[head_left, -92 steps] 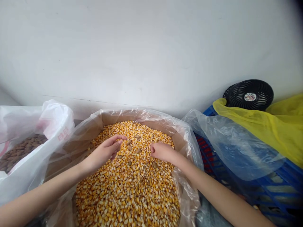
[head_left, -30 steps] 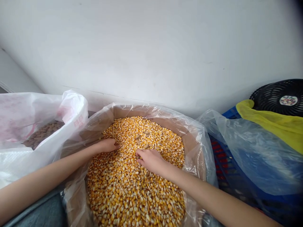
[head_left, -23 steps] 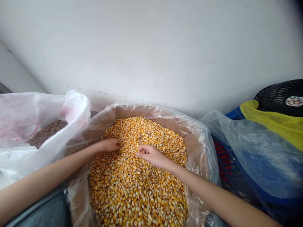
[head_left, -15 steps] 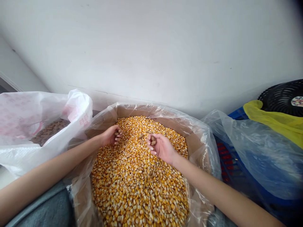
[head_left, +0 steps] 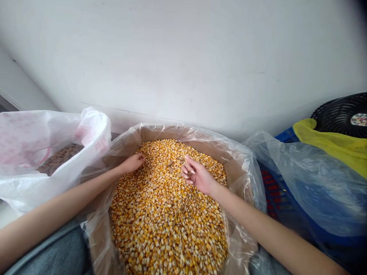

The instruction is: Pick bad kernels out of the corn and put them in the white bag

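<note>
Our left hand (head_left: 132,163) and right hand (head_left: 198,176) are apart in the dried corn (head_left: 169,225), fingers curled; a few brown bits (head_left: 171,163) remain between them.

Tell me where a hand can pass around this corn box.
Bare cardboard shows along the box's far side, between the corn and the plastic liner, and in a strip right of the right hand. Crowded: the left, where the left hand passes the white sack, and far right, where a clear bag covers a blue crate.
</note>
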Available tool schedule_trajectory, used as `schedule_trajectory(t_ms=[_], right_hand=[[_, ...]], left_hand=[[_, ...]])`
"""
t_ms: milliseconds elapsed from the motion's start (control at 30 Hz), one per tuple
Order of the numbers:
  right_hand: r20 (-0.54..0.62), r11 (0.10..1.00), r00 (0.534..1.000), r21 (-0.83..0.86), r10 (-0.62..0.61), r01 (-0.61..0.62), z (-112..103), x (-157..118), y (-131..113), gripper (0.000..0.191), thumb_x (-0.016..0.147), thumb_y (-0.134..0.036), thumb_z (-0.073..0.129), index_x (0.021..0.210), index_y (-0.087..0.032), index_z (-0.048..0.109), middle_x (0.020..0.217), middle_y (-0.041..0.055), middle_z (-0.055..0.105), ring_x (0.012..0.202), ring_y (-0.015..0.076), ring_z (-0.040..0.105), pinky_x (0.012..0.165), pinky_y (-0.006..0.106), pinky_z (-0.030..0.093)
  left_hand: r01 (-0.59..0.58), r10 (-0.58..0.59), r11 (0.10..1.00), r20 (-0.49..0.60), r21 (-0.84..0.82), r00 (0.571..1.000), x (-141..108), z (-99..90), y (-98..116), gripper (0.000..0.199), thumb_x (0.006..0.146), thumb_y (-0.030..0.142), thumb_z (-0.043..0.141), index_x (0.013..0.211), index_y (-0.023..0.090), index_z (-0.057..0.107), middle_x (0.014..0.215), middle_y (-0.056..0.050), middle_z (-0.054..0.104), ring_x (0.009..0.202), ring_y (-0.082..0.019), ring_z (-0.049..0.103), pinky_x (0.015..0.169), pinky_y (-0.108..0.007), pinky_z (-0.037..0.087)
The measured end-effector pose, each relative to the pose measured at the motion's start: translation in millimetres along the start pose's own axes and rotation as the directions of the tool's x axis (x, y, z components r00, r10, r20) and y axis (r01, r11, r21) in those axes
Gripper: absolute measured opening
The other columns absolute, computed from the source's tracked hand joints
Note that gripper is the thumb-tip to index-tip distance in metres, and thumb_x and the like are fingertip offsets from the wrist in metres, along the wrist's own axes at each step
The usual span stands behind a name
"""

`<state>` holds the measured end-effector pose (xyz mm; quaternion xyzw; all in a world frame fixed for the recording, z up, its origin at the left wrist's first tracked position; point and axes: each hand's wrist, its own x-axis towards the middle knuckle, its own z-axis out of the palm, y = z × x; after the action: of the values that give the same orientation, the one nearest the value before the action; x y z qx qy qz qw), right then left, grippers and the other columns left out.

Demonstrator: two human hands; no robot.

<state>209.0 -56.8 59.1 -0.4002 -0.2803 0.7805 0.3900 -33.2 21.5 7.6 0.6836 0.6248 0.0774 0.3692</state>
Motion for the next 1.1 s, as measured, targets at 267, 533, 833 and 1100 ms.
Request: schedule_trajectory(t_ms=[267,533,833,1100], right_hand=[[-0.212,0.853,0.961,-0.52,-0.18,0.045,-5,5,6,0.028,0.07,-0.047,0.046,0.065,-0.019,0.041,0.044,-0.0085,0.027,0.035,0.005,0.026,0.036,0.018,0.019],[-0.034,-0.063,0.957,-0.997,-0.289,-0.055,-19,0,5,0.015,0.069,-0.035,0.05,0.077,-0.022,0.054,0.052,-0.0034,0.048,0.047,0.0094,0.041,0.046,0.021,0.021],[-0.032,-0.086,0.959,-0.995,-0.282,-0.058,-12,2,11,0.016,0.072,-0.034,0.047,0.08,-0.022,0.055,0.059,-0.0011,0.053,0.053,0.0111,0.044,0.05,0.022,0.023],[-0.138,0.959,0.989,-0.285,-0.05,0.009,-10,5,-3,0.023,0.068,-0.037,0.048,0.062,-0.018,0.039,0.045,-0.008,0.025,0.038,0.0045,0.022,0.038,0.018,0.02]], left_hand=[[-0.04,-0.016,0.818,0.092,0.574,0.996,-10,8.6,-7,0.034,0.076,0.033,0.035,0.09,0.009,0.053,0.092,-0.021,0.059,0.082,-0.029,0.056,0.07,-0.038,0.041],[-0.063,-0.007,0.836,0.125,0.546,0.992,-10,13.1,-10,0.028,0.074,0.032,0.037,0.081,0.013,0.056,0.092,-0.018,0.06,0.084,-0.029,0.056,0.072,-0.038,0.04],[-0.034,-0.015,0.934,0.133,0.355,0.991,-4,11.9,-11,0.017,0.064,0.026,0.05,0.052,0.015,0.05,0.065,-0.01,0.06,0.067,-0.023,0.055,0.061,-0.03,0.039],[0.144,-0.007,0.915,0.341,-0.378,0.94,0,2.5,-3,0.028,0.073,0.036,0.036,0.053,0.017,0.04,0.046,0.003,0.038,0.037,-0.008,0.034,0.036,-0.02,0.027]])
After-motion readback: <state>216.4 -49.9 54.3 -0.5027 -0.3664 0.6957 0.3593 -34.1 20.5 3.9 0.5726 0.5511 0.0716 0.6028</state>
